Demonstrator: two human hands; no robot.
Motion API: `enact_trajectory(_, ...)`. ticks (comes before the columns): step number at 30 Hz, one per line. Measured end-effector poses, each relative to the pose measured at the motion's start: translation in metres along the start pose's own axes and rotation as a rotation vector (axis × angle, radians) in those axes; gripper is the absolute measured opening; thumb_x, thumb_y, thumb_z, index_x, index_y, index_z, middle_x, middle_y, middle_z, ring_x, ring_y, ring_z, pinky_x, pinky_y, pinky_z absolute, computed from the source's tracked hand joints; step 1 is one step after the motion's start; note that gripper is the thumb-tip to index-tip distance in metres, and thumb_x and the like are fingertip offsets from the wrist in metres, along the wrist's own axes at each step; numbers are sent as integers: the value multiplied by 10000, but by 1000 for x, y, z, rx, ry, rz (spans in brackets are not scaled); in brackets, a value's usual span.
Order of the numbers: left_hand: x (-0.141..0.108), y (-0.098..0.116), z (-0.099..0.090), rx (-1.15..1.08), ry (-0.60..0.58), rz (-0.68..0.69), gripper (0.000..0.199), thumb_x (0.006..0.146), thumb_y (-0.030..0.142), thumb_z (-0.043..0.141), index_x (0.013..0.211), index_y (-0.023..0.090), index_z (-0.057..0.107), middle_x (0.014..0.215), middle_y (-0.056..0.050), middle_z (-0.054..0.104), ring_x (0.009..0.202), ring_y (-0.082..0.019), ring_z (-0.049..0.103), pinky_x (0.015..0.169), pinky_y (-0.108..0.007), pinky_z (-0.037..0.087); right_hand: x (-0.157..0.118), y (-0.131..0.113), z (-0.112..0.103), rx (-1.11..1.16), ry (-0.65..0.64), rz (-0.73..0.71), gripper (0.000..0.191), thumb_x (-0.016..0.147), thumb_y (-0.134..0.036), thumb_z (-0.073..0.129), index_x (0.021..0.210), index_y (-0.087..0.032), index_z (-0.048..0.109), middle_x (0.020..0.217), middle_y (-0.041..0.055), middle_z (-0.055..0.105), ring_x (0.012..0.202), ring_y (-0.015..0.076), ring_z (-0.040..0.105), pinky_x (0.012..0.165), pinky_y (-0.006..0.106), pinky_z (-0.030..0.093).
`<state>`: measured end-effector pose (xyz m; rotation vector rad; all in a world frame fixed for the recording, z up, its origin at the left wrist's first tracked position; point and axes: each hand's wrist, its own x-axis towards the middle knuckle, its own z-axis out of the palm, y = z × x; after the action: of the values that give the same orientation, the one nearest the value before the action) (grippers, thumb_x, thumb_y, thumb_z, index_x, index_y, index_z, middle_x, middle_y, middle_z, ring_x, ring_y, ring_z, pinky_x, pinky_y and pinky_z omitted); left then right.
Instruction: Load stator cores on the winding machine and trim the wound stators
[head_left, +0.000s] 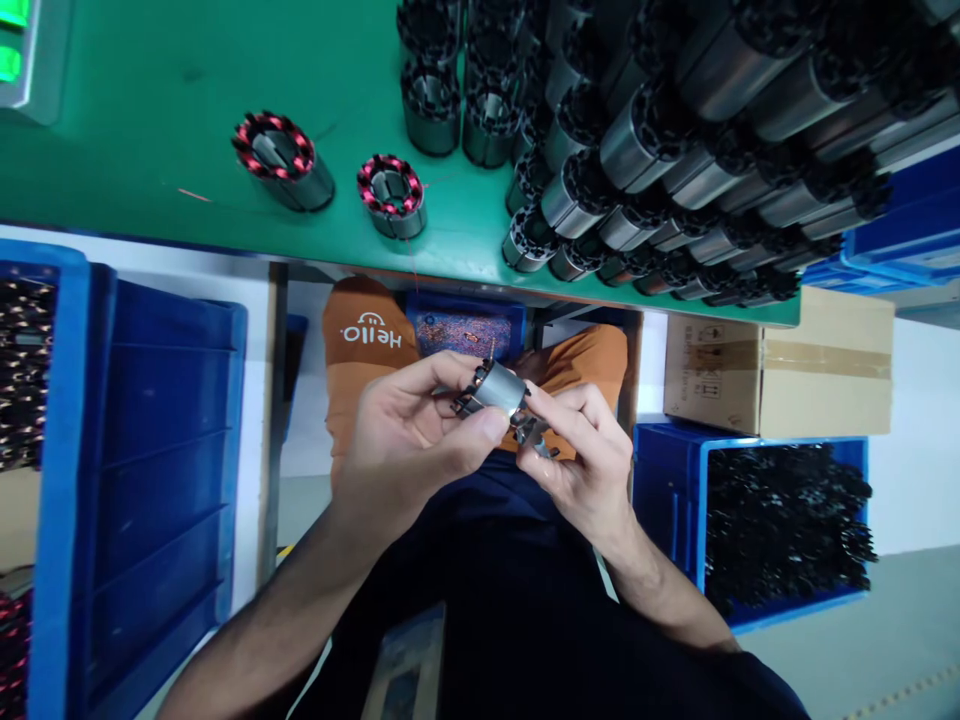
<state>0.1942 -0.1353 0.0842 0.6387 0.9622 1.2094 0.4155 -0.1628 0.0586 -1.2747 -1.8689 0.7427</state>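
Note:
A motor stator (501, 388), a grey metal cylinder with black slotted ends, lies tilted in my left hand (409, 420). My left thumb presses along its near side while the fingers curl round the far end. My right hand (581, 450) is at the stator's right end, its index finger touching the black rim. Pinched between my right thumb and fingers is a small shiny metal tool (534, 434); its kind is partly hidden. Two stators wound with copper wire, one larger-looking stator (281, 162) and another stator (391, 197), stand on the green table (165, 110).
Several rows of unwound stators (630, 150) crowd the table's right side. Below right, a blue crate (671, 500) holds black parts, under a cardboard box (825, 360). Blue crates (165, 460) stand at left. A blue bin (469, 300) with copper scraps sits between my knees.

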Motion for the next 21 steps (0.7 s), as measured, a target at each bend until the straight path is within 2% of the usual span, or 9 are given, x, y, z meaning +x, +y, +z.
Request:
enact_trajectory(5,-1,-7,-2,-3,11,16,149,932,286,1063,964,268,919,1044,-43,850,902,-168,802,769,-216,691,3,-2,1,7,9,1,519,1164,-283,862,1667,-411,846,1038,29,727,890,215,729,733,350,669)
enact_trajectory(8,3,-17,-4,35,98,66,179,929,319,1062,976,257,901,1042,-39,849,884,-172,822,775,-229,702,8,-2,2,72,-41,2,591,1148,-213,862,1701,-416,819,1027,8,699,888,192,708,763,316,661)
enact_trajectory(11,10,-26,-7,33,241,98,319,880,435,1093,951,238,853,1038,-32,854,792,-182,841,713,-249,713,9,8,6,107,-163,122,580,1156,-218,817,1724,-334,802,1007,2,707,860,180,668,798,303,653)
enact_trajectory(14,9,-21,-18,36,334,65,467,812,561,1142,930,230,833,959,-26,843,731,-180,835,687,-248,714,0,33,7,72,-325,303,652,1167,-300,770,1815,-255,707,1254,82,842,929,201,738,890,341,688)
enact_trajectory(16,-4,-7,-37,73,366,79,515,787,616,1157,958,237,855,917,-28,838,751,-191,847,730,-261,733,-11,56,4,12,-421,372,799,1154,-375,781,1917,-254,574,1452,137,854,1029,246,809,988,403,714)
enact_trajectory(18,-27,13,-67,191,457,181,506,805,639,1146,990,255,873,932,-34,855,782,-211,862,765,-294,751,-23,81,-1,-75,-490,410,905,1149,-450,775,1977,-260,464,1518,158,851,1114,296,854,1050,463,718)
enact_trajectory(21,-79,49,-135,603,774,406,361,876,529,1115,1000,291,874,1049,-25,887,865,-222,867,811,-339,749,-36,113,-2,-160,-593,444,915,1173,-543,708,1996,-275,414,1619,175,828,1299,355,880,1123,504,705)
